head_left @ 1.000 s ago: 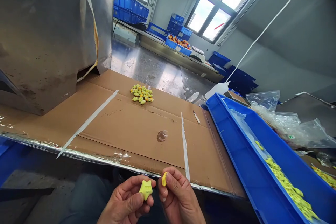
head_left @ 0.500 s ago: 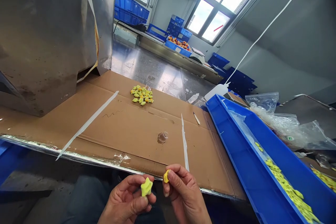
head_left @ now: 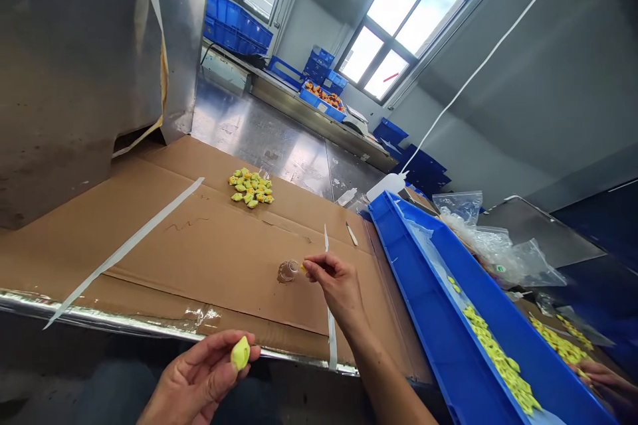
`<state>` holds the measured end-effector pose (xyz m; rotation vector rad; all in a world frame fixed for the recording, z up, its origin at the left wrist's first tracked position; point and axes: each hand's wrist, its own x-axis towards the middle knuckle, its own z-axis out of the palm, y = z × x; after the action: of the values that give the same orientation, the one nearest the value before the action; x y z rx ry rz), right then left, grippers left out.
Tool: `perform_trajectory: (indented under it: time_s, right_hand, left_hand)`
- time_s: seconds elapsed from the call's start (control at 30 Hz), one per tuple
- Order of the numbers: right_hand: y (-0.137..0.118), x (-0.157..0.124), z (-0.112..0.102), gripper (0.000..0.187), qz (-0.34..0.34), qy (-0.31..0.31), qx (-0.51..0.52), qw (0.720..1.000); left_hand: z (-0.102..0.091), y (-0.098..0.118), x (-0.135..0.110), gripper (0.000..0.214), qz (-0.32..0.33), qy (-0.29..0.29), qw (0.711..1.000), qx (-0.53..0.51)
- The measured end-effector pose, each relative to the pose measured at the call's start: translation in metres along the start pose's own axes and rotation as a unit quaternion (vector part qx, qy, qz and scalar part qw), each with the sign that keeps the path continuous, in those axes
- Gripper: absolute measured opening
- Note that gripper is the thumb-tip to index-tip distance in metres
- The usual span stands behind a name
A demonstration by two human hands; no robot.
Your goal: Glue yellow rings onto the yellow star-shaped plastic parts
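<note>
My left hand (head_left: 197, 378) sits low over the near edge of the cardboard, its fingers curled around a yellow-green foam star (head_left: 240, 353). My right hand (head_left: 337, 284) reaches out over the cardboard and pinches a small yellow piece (head_left: 302, 267) between thumb and finger. That piece is right beside a small clear plastic cup (head_left: 288, 271) with a little liquid stain under it. Further out, a heap of yellow-green stars (head_left: 250, 188) lies on the cardboard sheet (head_left: 199, 259).
A long blue tray (head_left: 438, 285) holding yellow pieces (head_left: 498, 358) runs along the right. Beyond it lie plastic bags (head_left: 478, 232), and a co-worker's hand (head_left: 603, 375) shows at far right. A white squeeze bottle (head_left: 386, 186) and small blade (head_left: 351, 234) are nearby. A steel cabinet (head_left: 74, 80) stands left.
My right hand has moved forward, away from my left, to the clear cup with the small yellow piece. My left hand has shifted left and down, still holding the star.
</note>
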<state>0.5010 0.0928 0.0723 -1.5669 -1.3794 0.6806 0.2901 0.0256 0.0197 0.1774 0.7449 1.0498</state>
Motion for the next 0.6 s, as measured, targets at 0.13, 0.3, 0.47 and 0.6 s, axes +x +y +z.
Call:
perform_trajectory:
  time_s: [0.13,0.3,0.47,0.6]
  right_hand:
    - [-0.002,0.009,0.005,0.008,-0.068,-0.012,-0.117,0.991]
    - [-0.002,0.009,0.01,0.01,-0.119,-0.018,-0.196,0.973]
    - [0.003,0.009,0.013,0.011,-0.138,-0.013,-0.232,0.963]
    - [0.005,0.01,0.015,0.011,-0.147,-0.01,-0.248,0.958]
  left_hand:
    - [-0.004,0.006,0.004,0.03,0.008,-0.003,1.0,-0.003]
    - [-0.007,0.008,0.004,0.025,0.015,-0.001,1.0,-0.01]
    - [-0.011,0.008,0.005,0.026,0.013,-0.004,1.0,-0.008]
    - [-0.013,0.008,0.005,0.025,0.012,-0.008,1.0,-0.004]
